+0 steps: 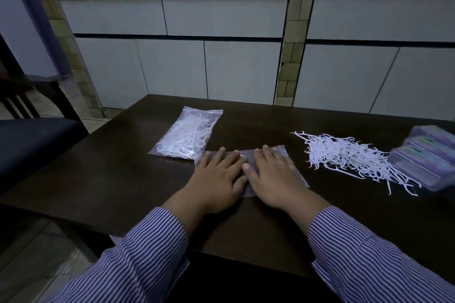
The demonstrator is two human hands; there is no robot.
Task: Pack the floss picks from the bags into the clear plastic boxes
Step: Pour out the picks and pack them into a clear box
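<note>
An empty clear plastic bag [283,152] lies flat on the dark table [98,179]. My left hand [216,179] and my right hand [273,177] both press on it with straight fingers, side by side. To the upper left a full bag of white floss picks [187,134] lies touching the empty bag's corner. A loose heap of white floss picks [354,157] is spread on the table to the right. Against that heap, at the right edge of the view, stand several clear plastic boxes [428,157] in a row.
A dark chair [32,135] stands off the table's left side. Behind the table runs a tiled counter front with pale panels [221,56]. My striped sleeves [147,253] cover the near edge of the table.
</note>
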